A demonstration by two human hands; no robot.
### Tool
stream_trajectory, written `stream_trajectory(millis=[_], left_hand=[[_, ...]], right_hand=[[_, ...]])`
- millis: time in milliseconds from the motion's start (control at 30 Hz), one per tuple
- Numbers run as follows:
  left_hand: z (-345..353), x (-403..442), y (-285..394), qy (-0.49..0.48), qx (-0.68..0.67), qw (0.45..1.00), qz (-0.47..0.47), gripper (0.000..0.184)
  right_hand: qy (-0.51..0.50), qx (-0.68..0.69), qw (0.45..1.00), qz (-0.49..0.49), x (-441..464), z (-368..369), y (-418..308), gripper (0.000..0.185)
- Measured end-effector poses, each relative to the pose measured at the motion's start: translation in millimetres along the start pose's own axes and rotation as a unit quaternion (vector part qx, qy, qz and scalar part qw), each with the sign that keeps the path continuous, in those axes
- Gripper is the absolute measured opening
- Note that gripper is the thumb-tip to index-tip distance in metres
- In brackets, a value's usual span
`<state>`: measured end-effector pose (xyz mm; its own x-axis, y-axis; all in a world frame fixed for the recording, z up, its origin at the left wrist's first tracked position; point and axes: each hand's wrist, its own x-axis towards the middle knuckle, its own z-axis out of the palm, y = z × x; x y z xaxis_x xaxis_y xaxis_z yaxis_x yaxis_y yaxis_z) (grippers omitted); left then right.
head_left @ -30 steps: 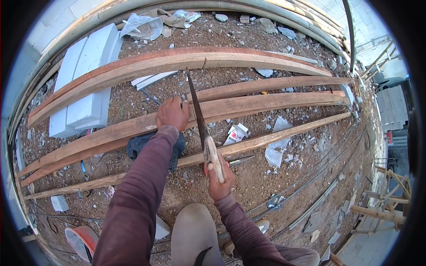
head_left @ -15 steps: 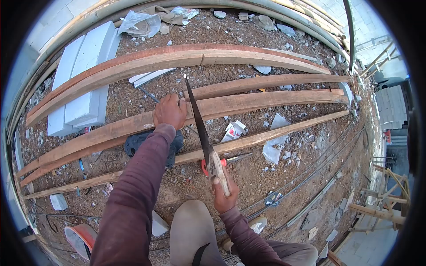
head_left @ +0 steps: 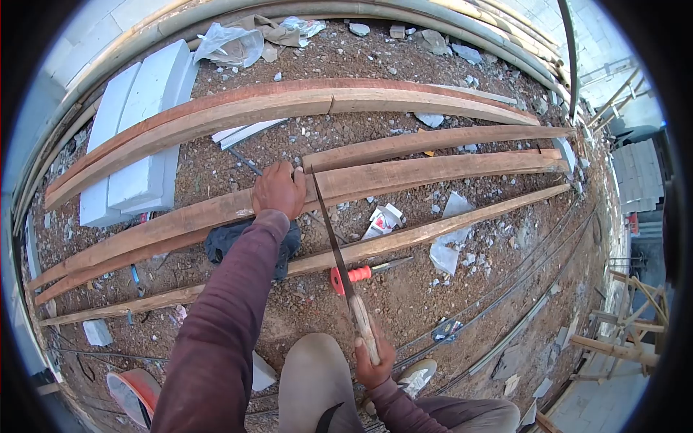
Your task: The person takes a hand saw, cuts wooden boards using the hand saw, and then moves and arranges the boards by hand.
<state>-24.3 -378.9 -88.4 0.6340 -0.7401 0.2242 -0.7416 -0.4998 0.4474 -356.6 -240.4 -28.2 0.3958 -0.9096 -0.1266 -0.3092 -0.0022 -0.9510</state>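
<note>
My right hand (head_left: 375, 359) is closed round the pale wooden handle of a handsaw (head_left: 333, 242). The saw's dark, narrow blade reaches away from me, its tip lying over a brown wooden beam (head_left: 426, 167). On that same beam, just left of the blade, my left hand (head_left: 280, 189) grips with its fingers bent over the far edge. Beneath the left forearm sits a dark bundle (head_left: 216, 245), partly hidden. A chisel-like tool with a red grip and round red guard (head_left: 359, 274) lies on the soil behind the blade.
Further wooden beams (head_left: 238, 108) lie across the ground, with a thinner timber (head_left: 447, 229) nearer me. White blocks (head_left: 141, 137) are stacked at upper left. An orange-red bucket (head_left: 137, 393) stands lower left. Thin metal rods (head_left: 498, 289) cross the soil at right, among rubble and plastic scraps.
My right hand has drawn the handsaw back towards my body, bringing its tip from beyond the beam to over it. The left hand stays on the beam.
</note>
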Motion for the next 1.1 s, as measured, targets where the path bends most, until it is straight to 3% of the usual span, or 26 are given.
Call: stream_trajectory(millis=[100,167,267,433,567,633,700,833,933,967,1033,1100], left_hand=[[1,-9,-2,0.007,-0.003,1.0,0.002,0.026],[4,-8,3,0.027,-0.011,1.0,0.007,0.026],[-1,-3,0,0.025,-0.011,0.999,0.018,0.026],[4,-2,-3,0.013,-0.014,1.0,0.006,0.027],[0,-3,4,-0.003,-0.015,1.0,-0.013,0.027],[-4,-8,2,0.006,-0.008,1.0,0.004,0.028],[-4,2,0,0.002,-0.004,1.0,0.003,0.027],[-1,1,1,0.007,-0.002,1.0,-0.001,0.027],[-3,-2,3,0.005,-0.007,1.0,-0.004,0.027],[-2,-1,2,0.011,-0.006,1.0,-0.002,0.027],[-1,-7,1,0.013,-0.003,1.0,0.002,0.027],[0,-3,0,0.014,-0.002,1.0,0.011,0.027]], right_hand=[[0.007,-0.007,1.0,0.0,-1,3,2,0.049],[0.024,-0.028,0.993,-0.11,69,41,4,0.05],[0.033,0.032,0.995,-0.093,108,63,-9,0.047],[0.004,-0.011,1.0,0.019,-10,1,-4,0.049],[0.023,-0.046,0.998,-0.039,37,25,13,0.048],[0.048,0.071,0.992,-0.09,110,57,-1,0.047],[0.034,0.048,0.995,-0.085,103,57,4,0.046],[-0.008,-0.014,1.0,-0.015,5,5,-5,0.047],[0.005,-0.008,1.0,-0.004,2,3,9,0.048],[0.023,-0.016,0.996,-0.08,32,21,16,0.047],[0.028,0.048,0.995,-0.087,106,53,3,0.047],[0.016,0.041,0.996,-0.075,101,51,3,0.047]])
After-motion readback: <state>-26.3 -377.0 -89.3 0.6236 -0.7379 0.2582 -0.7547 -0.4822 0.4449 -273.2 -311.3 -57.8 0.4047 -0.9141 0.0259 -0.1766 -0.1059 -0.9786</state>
